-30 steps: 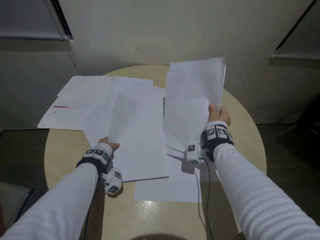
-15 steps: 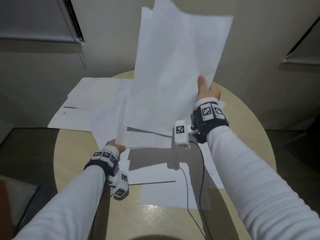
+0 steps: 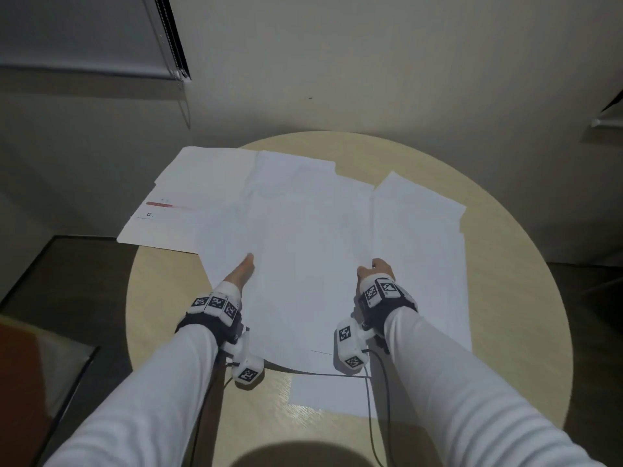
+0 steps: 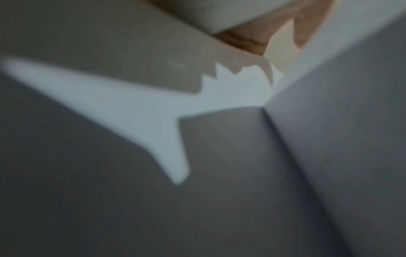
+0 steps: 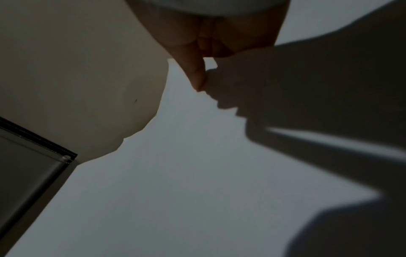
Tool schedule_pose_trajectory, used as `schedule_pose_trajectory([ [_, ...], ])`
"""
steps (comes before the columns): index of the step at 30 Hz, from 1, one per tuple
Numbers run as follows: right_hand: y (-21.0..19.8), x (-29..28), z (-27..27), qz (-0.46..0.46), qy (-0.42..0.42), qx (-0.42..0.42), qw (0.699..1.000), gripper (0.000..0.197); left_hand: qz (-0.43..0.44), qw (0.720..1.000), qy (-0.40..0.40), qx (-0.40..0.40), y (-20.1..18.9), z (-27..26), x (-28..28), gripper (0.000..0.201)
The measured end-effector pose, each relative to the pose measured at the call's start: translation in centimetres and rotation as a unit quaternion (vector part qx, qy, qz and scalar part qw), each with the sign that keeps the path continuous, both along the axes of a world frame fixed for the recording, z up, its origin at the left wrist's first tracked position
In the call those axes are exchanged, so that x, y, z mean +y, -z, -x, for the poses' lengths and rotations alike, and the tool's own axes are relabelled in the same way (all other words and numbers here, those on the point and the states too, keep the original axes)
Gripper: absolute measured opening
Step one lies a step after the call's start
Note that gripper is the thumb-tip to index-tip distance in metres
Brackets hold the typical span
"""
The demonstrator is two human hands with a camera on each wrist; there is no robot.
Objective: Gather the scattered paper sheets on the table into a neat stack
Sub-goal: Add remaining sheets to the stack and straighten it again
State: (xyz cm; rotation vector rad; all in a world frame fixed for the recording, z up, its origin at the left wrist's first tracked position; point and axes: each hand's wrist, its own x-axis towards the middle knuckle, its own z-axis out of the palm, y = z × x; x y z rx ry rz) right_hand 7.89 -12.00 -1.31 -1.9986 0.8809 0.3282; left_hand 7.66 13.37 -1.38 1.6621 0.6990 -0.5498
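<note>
i am resting my left hand [image 3: 241, 273] flat, fingers straight, on the sheets [image 3: 303, 264] spread over the tabletop [image 3: 161, 298]. my right hand [image 3: 376, 269] is sitting at the sheets' right side, thumb and finger pinched together on paper, it seems. more sheets are fanning out ahead of both hands and one is lying behind my wrists. i am judging them light, limp and slippery against each other, so i would be pinching edges and squaring corners rather than pushing flat.
</note>
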Motion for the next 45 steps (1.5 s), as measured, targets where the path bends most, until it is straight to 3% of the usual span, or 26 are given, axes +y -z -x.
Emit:
schedule_pose_trajectory([
  [3, -0.6, 0.1, 0.3, 0.013, -0.012, 0.002, 1.000, 0.011, -0.024, 0.995, 0.093, -0.001, -0.6, 0.0, -0.3, 0.053],
  [5, -0.8, 0.4, 0.6, 0.009, -0.013, 0.003, 1.000, 0.015, -0.083, 0.987, 0.133, -0.031, -0.8, 0.0, -0.2, 0.069],
  [9, -2.0, 0.0, 1.3, -0.056, 0.034, -0.048, 0.997, 0.018, -0.036, 0.988, 0.096, -0.119, -2.6, 0.3, -0.3, 0.064],
  [11, -3.0, -0.9, 1.3, -0.125, 0.056, -0.099, 0.986, 0.040, 0.037, 0.982, 0.079, -0.165, -3.9, -0.3, -0.3, 0.086],
  [12, -3.9, -1.3, 1.3, -0.158, 0.052, -0.115, 0.979, 0.049, 0.062, 0.977, 0.081, -0.186, -4.8, -0.5, -0.6, 0.086],
  [16, -8.0, -1.8, 0.6, -0.202, 0.064, -0.144, 0.967, 0.093, 0.143, 0.958, 0.071, -0.238, -8.5, -1.9, -2.2, 0.051],
  [17, -9.5, -1.7, 0.7, -0.218, 0.087, -0.165, 0.958, 0.087, 0.132, 0.956, 0.071, -0.251, -9.3, -2.2, -2.7, 0.043],
  [20, -12.0, -2.5, 0.0, -0.205, 0.103, -0.263, 0.937, 0.023, 0.098, 0.948, 0.059, -0.296, -11.4, -3.0, -4.1, 0.040],
  [21, -13.2, -2.2, 0.1, -0.176, 0.101, -0.290, 0.935, 0.019, 0.084, 0.945, 0.056, -0.312, -11.8, -3.3, -4.5, 0.039],
  [23, -14.2, -2.2, 0.5, -0.139, 0.079, -0.327, 0.931, 0.039, 0.082, 0.939, 0.050, -0.329, -11.9, -3.8, -4.8, 0.026],
  [25, -14.1, -2.3, 0.8, -0.139, 0.067, -0.342, 0.927, 0.038, 0.074, 0.941, 0.048, -0.326, -11.4, -3.9, -4.8, 0.021],
  [27, -13.3, -2.5, 1.0, -0.156, 0.050, -0.354, 0.921, 0.022, 0.057, 0.942, 0.064, -0.325, -11.1, -3.5, -4.6, 0.038],
  [29, -12.6, -2.4, 1.3, -0.142, 0.030, -0.364, 0.920, 0.040, 0.064, 0.939, 0.068, -0.332, -10.6, -3.1, -4.7, 0.051],
  [36, -10.1, -1.4, 1.0, -0.147, 0.025, -0.372, 0.916, 0.067, 0.085, 0.947, 0.032, -0.307, -10.3, -2.2, -5.5, 0.057],
  [41, -10.2, -1.5, 0.6, -0.167, 0.049, -0.395, 0.902, 0.072, 0.065, 0.948, 0.008, -0.312, -11.0, -2.0, -5.5, 0.030],
  [45, -9.8, -1.3, 0.4, -0.149, 0.021, -0.379, 0.913, 0.070, 0.047, 0.944, 0.061, -0.322, -11.6, -1.5, -5.4, 0.052],
])
